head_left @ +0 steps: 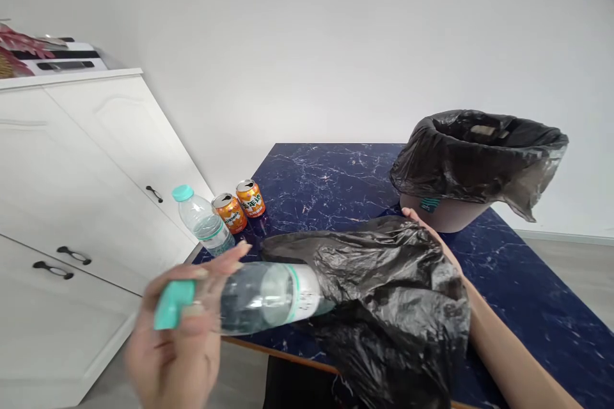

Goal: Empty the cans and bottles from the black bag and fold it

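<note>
My left hand (180, 326) is closed around the neck of a clear plastic bottle (259, 297) with a turquoise cap, smeared a little by motion. The bottle lies nearly level, its base pointing right and overlapping the edge of a black plastic garbage bag (384, 281). Along that bag's right side, my right hand (429, 233) grips it; most of its fingers are hidden by the plastic. Another capped bottle (204, 220) stands beyond my left hand, beside two orange drink cans, one nearer (230, 213) and one farther (251, 198), both opened.
A bin (441, 214) lined with a black bag stands at the table's right rear. The dark blue marbled table (326, 179) meets a white wall behind. White cabinets (96, 160) rise at the left, and a dark seat sits below the front edge.
</note>
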A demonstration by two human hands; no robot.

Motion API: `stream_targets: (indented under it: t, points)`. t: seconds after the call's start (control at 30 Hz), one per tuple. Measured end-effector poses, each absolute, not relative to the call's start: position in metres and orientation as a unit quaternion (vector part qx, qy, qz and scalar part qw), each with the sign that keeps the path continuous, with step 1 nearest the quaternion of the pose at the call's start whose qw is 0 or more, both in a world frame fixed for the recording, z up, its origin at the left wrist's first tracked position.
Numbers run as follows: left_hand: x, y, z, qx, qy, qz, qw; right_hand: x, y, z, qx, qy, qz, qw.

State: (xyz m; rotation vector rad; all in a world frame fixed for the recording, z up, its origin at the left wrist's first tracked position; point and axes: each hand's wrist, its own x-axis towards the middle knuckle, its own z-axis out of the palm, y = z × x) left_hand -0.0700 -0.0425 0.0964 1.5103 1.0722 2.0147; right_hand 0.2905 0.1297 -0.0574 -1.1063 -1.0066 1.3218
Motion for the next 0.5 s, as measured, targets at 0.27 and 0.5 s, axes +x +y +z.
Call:
stream_targets:
  t: [0.27,0.5]
  points:
    - [-0.079,0.031,0.126,0.562,0.490,0.665,0.035,0.311,0.130,-0.085,-0.491,-0.435,0.464,0.595]
    - [-0.093,0.123,0.099,0.604,0.520,0.602,0.042,0.316,0.126,-0.083,-0.477,-0.472,0.453,0.587]
